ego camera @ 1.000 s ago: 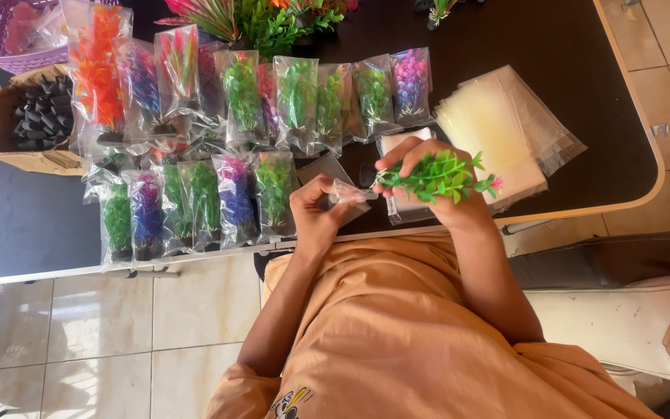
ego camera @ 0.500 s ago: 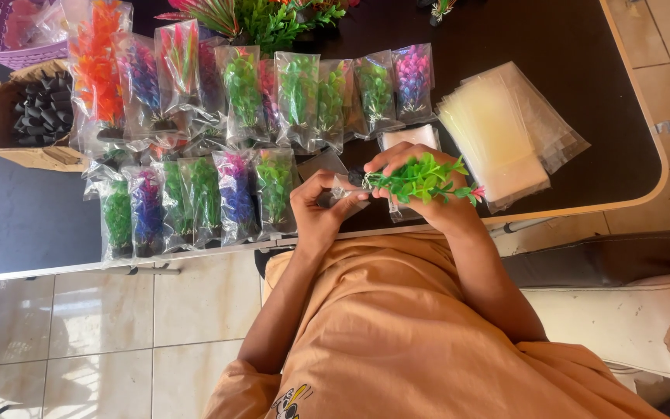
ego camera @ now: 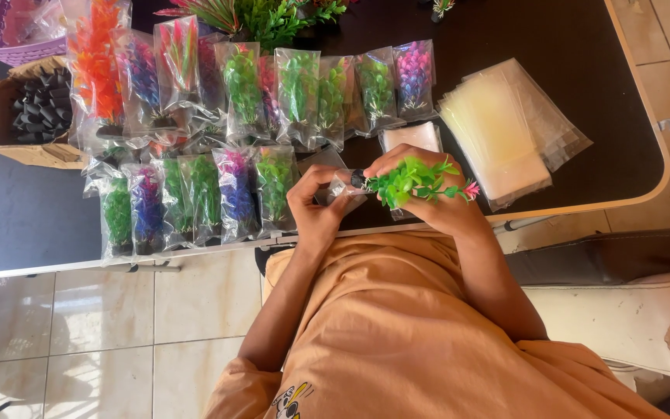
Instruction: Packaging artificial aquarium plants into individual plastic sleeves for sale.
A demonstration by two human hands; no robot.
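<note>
Right hand (ego camera: pixel 436 203): fingers closed around a small green artificial plant (ego camera: pixel 411 180) with a pink tip, its black base pointing toward the other hand; held low over the near edge of the dark table (ego camera: pixel 622 101). Left hand (ego camera: pixel 316 208): fingers pinched on the mouth of a clear plastic sleeve (ego camera: pixel 344 185), which meets the plant's base. Change noted: against the views a moment earlier, plant and sleeve have drawn closer, and the base now sits at or just inside the sleeve opening, which reads as bagging begun but not finished. Adjacent stock: two rows of bagged plants (ego camera: pixel 195 198) to the left, a stack of empty sleeves (ego camera: pixel 498 132) to the right, a cardboard box of black bases (ego camera: pixel 36 109) at far left.
</note>
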